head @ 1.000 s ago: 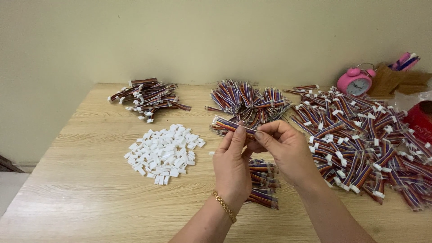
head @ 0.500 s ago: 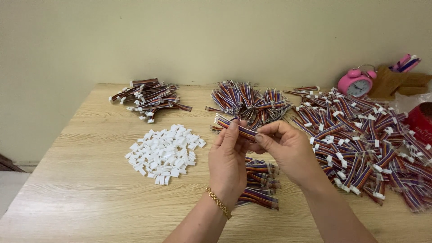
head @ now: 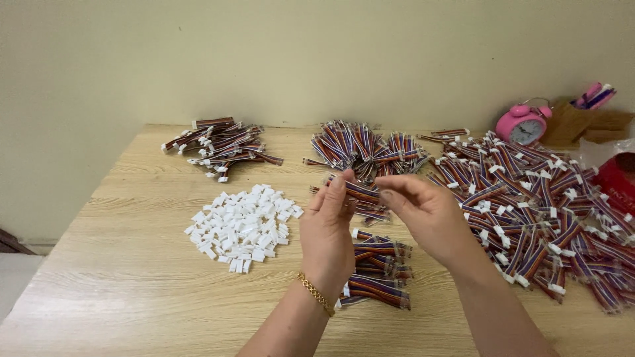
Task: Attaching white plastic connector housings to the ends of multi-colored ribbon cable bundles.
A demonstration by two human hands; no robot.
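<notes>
- While both hands, left hand (head: 325, 231) and right hand (head: 423, 215), pinched one striped wire bundle (head: 361, 191) at frame centre, work appeared partly done.
- Finished bundles (head: 378, 274) lay below; white connectors (head: 241, 225) remained on the desk (head: 132, 291).

A light wooden table (head: 132, 291) is carrying everything. A heap of small white plastic connectors (head: 241, 225) is lying left of the middle. A small pile of striped wire bundles (head: 218, 145) is sitting at the far left, and another pile (head: 367, 145) is resting at the far middle. A wide spread of wire bundles with white ends (head: 542, 211) is covering the right side. A short stack of bundles (head: 380, 271) is lying near the middle. A pink alarm clock (head: 522, 123) and a brown holder (head: 572, 122) are standing at the far right.
</notes>
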